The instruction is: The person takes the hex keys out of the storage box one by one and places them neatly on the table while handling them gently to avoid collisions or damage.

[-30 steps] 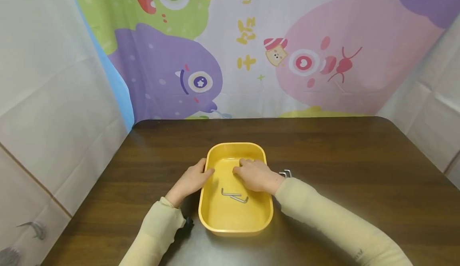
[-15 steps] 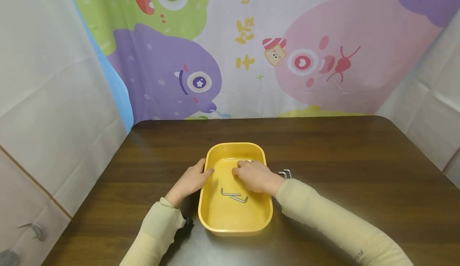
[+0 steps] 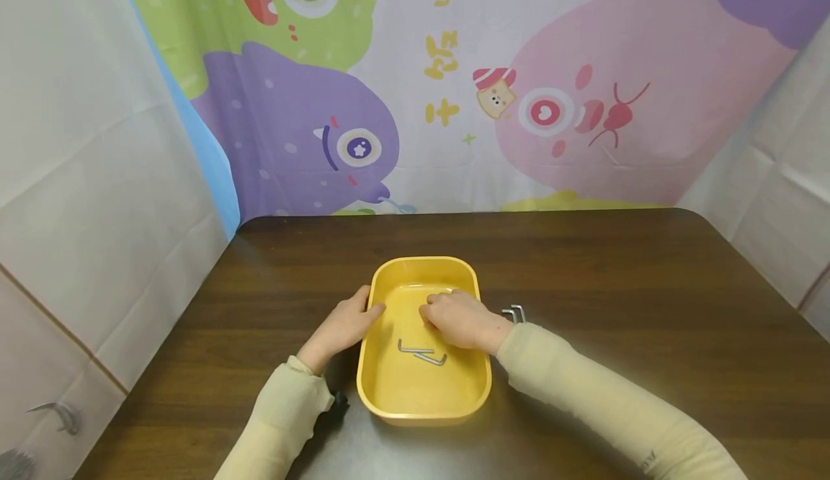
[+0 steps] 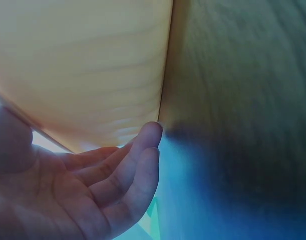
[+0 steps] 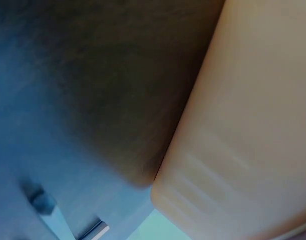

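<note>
Two hex keys (image 3: 421, 352) lying inside the yellow tray (image 3: 395, 408) at lower centre of the head view; two more hex keys on the table (image 3: 515, 313) just right of the tray, beside the right sleeve. Left hand (image 3: 341, 326) laid against the tray's left wall, fingers straight and relaxed, gripping nothing. Right hand (image 3: 459, 317) reaching over the right rim into the tray's far half, fingers curled downward toward the floor; whether anything is pinched under them cannot be told. Dark wooden table (image 3: 648, 285) across the lower frame, cartoon backdrop (image 3: 363, 105) above. Left wrist view: left hand (image 4: 92, 185) at lower left, fingers (image 4: 142, 150) extended and loosely together, tips against the tray's outer wall (image 4: 92, 65), filling upper left. Right wrist view: tray's outer wall (image 5: 248, 125) on the right, table on the left, hex keys (image 5: 72, 227) at lower left; no fingers visible. Judged partly done: two keys in the tray, two outstanding on the table.
</note>
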A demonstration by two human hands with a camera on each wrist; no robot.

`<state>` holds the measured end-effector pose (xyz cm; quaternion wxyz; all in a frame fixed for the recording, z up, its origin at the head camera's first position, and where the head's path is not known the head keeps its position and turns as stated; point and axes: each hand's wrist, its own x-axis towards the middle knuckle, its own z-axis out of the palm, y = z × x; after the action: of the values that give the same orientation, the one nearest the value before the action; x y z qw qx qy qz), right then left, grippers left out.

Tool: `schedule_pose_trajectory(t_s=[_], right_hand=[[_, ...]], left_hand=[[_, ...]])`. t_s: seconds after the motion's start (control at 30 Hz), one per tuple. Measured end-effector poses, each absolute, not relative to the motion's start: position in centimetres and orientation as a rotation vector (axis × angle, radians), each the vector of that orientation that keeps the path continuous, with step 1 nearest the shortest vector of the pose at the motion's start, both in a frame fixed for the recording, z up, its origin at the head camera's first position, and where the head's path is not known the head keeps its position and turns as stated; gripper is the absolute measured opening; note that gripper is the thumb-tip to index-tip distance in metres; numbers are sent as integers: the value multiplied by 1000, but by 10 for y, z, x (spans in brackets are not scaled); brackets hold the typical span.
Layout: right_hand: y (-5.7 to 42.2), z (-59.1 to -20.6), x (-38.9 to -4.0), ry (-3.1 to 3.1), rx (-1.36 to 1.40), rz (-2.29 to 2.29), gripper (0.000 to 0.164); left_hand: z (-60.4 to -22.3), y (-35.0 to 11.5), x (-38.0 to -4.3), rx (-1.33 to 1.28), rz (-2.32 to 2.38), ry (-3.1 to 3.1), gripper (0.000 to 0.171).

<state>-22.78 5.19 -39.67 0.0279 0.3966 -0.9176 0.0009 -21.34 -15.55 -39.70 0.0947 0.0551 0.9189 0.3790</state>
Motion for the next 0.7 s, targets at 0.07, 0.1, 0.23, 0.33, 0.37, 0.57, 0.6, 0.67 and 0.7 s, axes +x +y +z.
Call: schedule_pose_trajectory(t_s=[0.07, 0.1, 0.23, 0.33, 0.37, 0.57, 0.6, 0.67, 0.7], right_hand=[[52, -397, -228, -2829, 1226, 12, 19], [52, -397, -228, -2827, 1228, 17, 19], [52, -397, -228, -2822, 1234, 40, 21], [53, -397, -228, -2822, 1234, 57, 18], [53, -397, -228, -2823, 1232, 69, 17], [53, -394, -229, -2880, 1191, 203, 19], [53, -393, -229, -2889, 1182, 228, 20], [53, -392, -230, -2897, 1171, 280, 21], [54, -392, -230, -2899, 1167, 306, 20]], left_hand=[[-398, -155, -214, 151, 1122, 2724, 39], [-398, -155, -215, 139, 1123, 2720, 40], [-398, -155, -215, 140, 1120, 2719, 40], [-397, -155, -214, 142, 1125, 2719, 41], [-397, -155, -213, 139, 1127, 2718, 41], [-397, -155, -214, 140, 1139, 2715, 41], [-397, -155, -214, 141, 1136, 2717, 41], [-398, -155, -214, 139, 1130, 2719, 41], [-398, -155, -214, 139, 1126, 2722, 41]])
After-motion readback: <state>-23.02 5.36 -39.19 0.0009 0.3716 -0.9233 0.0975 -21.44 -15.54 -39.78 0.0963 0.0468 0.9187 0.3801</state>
